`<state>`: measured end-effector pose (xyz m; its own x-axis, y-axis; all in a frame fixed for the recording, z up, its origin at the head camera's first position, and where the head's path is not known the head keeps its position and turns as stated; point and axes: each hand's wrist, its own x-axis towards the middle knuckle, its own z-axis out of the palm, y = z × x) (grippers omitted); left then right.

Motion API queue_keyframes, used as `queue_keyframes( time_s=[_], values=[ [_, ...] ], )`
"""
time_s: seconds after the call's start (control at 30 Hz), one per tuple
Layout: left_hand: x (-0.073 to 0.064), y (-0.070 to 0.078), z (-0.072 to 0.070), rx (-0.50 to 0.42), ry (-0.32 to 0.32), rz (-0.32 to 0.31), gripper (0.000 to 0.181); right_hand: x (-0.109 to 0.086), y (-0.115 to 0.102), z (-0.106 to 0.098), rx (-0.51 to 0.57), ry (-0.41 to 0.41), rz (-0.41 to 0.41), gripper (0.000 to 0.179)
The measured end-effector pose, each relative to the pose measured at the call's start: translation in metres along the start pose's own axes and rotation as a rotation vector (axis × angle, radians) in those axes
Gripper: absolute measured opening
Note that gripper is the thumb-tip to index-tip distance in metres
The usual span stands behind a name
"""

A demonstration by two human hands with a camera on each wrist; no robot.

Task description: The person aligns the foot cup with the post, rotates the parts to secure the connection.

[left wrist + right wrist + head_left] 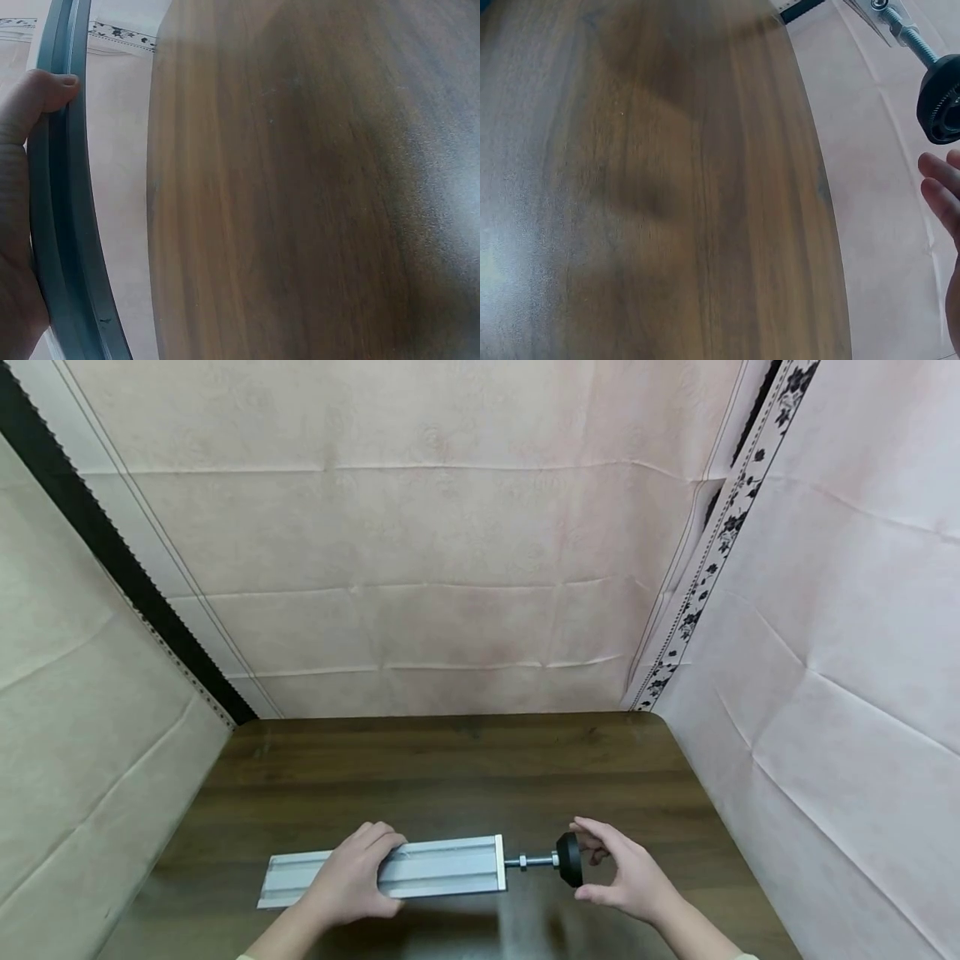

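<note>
A silver grooved aluminum profile (453,864) lies lengthwise across the head view, over the wooden table. My left hand (352,877) grips it around its middle; in the left wrist view the thumb (56,90) presses on the grooved face of the profile (64,187). From its right end plate juts a threaded rod (536,862) with nuts, tipped by a round black leveling foot (570,860). Beside that foot, my right hand (630,872) has its fingers and thumb spread apart. The right wrist view shows a small gap between the fingertips (930,169) and the leveling foot (939,105).
The brown wood-grain table (450,760) extends under both hands, carrying shadows of the hands and profile. Pale creased cloth (465,568) hangs behind its back edge. More cloth closes in the left and right sides, with a black strip (142,568) and floral trim (720,539) at the corners.
</note>
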<state>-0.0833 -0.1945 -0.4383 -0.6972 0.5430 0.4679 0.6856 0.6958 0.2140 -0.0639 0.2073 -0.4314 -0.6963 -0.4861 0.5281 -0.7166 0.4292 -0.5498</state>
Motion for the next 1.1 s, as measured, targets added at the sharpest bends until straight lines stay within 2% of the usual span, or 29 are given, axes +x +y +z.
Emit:
queue_keyframes(
  time_s=[0.13, 0.23, 0.37, 0.6, 0.73, 0.87, 1.0, 1.1],
  values=[
    [0.0, 0.001, 0.001, -0.001, 0.019, 0.015, 0.063, 0.001, 0.001, 0.001, -0.023, -0.017, -0.062, 0.091],
    [-0.001, 0.001, 0.001, -0.004, 0.021, 0.016, 0.063, 0.001, 0.005, 0.004, -0.072, -0.005, -0.164, 0.091],
    [-0.001, 0.001, 0.001, -0.008, 0.012, 0.006, 0.062, 0.003, 0.01, 0.007, -0.13, 0.035, -0.317, 0.085],
    [0.0, 0.0, 0.001, -0.004, 0.016, 0.02, 0.063, 0.005, 0.014, 0.009, -0.172, 0.077, -0.442, 0.069],
    [0.0, 0.001, 0.001, -0.003, 0.0, 0.006, 0.062, 0.005, 0.015, 0.01, -0.185, 0.095, -0.472, 0.064],
    [0.001, 0.001, 0.0, 0.001, -0.018, -0.008, 0.061, 0.005, 0.015, 0.01, -0.185, 0.097, -0.466, 0.062],
    [0.0, 0.001, 0.0, 0.004, -0.016, -0.007, 0.061, 0.005, 0.012, 0.009, -0.181, 0.078, -0.409, 0.064],
    [0.0, 0.001, 0.0, 0.004, -0.012, -0.005, 0.061, 0.004, 0.008, 0.008, -0.145, 0.042, -0.328, 0.067]
  ],
)
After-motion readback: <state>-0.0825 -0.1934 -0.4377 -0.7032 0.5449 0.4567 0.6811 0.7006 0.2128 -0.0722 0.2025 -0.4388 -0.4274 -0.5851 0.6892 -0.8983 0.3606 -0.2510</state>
